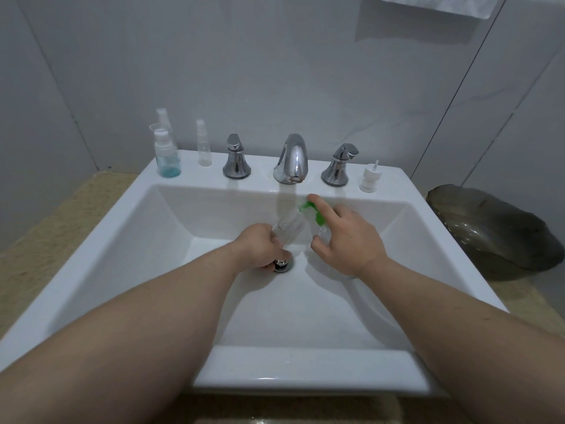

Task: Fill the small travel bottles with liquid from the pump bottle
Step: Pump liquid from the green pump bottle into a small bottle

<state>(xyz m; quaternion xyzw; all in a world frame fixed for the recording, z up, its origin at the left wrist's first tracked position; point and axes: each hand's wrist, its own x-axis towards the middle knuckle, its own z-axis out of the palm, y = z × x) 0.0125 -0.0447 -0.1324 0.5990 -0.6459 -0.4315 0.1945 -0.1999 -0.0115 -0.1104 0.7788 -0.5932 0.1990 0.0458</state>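
Note:
Over the white sink basin (159, 240), my left hand (260, 246) grips a small clear travel bottle (289, 226), tilted with its mouth toward the upper right. My right hand (348, 240) holds a clear pump bottle with a green pump head (310, 211); its index finger rests on top of the pump. The green nozzle sits right at the travel bottle's mouth. Two clear travel bottles stand on the back rim at the left: one with blue liquid at its bottom (166, 154) and a slim one (204, 143). A white spray cap (370, 177) stands on the rim at the right.
A chrome faucet (292, 159) with two chrome handles (236, 157) (337, 165) lines the sink's back rim. The drain plug (281, 266) lies under my left hand. A dark glass dish (495, 228) sits on the beige counter at the right. Grey tiled wall behind.

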